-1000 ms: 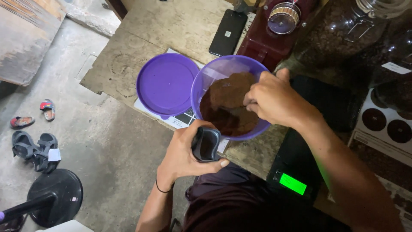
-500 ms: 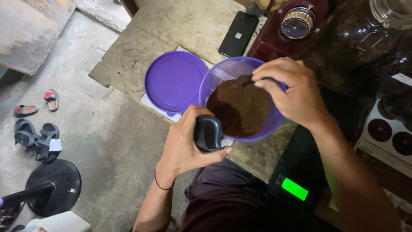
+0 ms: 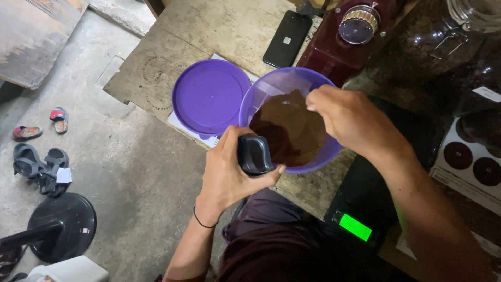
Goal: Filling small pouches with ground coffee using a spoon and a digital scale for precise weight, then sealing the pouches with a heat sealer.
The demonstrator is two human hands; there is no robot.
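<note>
Head view looks down on a wooden desk [image 3: 209, 31]. At its near edge, a purple tub [image 3: 290, 125] of brown powder sits beside its lid [image 3: 209, 96]. The right hand [image 3: 347, 117] dips in, grip closed on something hidden. The left hand [image 3: 229, 169] clamps a small dark container [image 3: 254, 154] against the rim, probably to limit spills.
</note>
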